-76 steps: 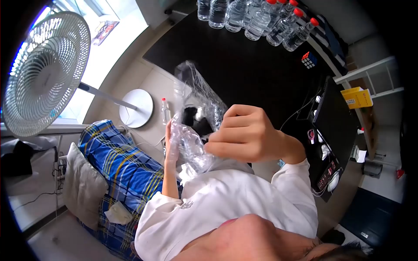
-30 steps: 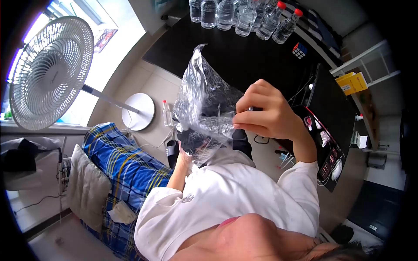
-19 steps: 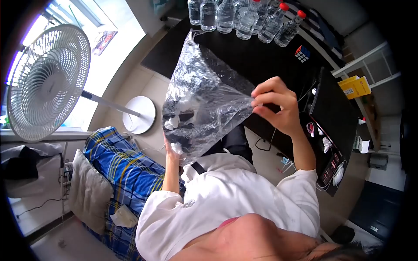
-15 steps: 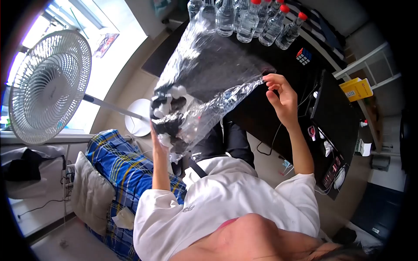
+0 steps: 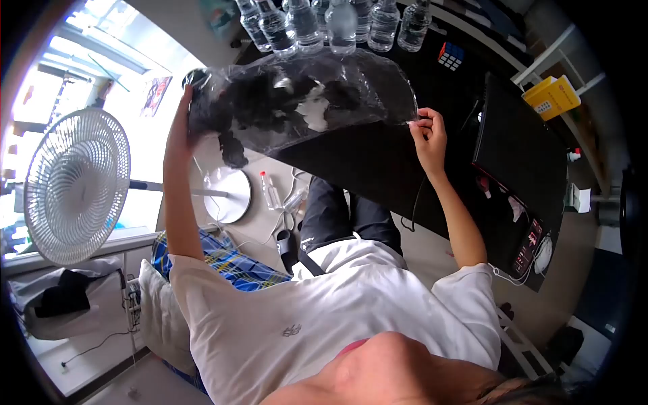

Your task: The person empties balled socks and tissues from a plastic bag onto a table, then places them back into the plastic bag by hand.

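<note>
A large clear plastic bag (image 5: 304, 101) is stretched crosswise between my two hands, above the front part of the dark desk. Soft-looking black and white pieces show through the film; I cannot make out what they are. My left hand (image 5: 181, 125) grips the bag's left end, its fingers partly hidden by the bunched plastic. The bag's right edge is pinched between the thumb and fingers of my right hand (image 5: 430, 131). Just behind the bag stand several clear bottles (image 5: 341, 30) of transparent liquid.
A puzzle cube (image 5: 451, 56) and an open laptop (image 5: 516, 135) are on the desk (image 5: 358, 162), with a white mouse (image 5: 543, 257). A white fan (image 5: 77, 185) stands at left. On the floor lie a red-capped bottle (image 5: 271, 192) and cables. A yellow box (image 5: 552, 96) sits at right.
My left hand has lifted and moved left, pulling the bag from a slanted position to a level, stretched one. My right hand has closed on its right edge. The view has shifted.
</note>
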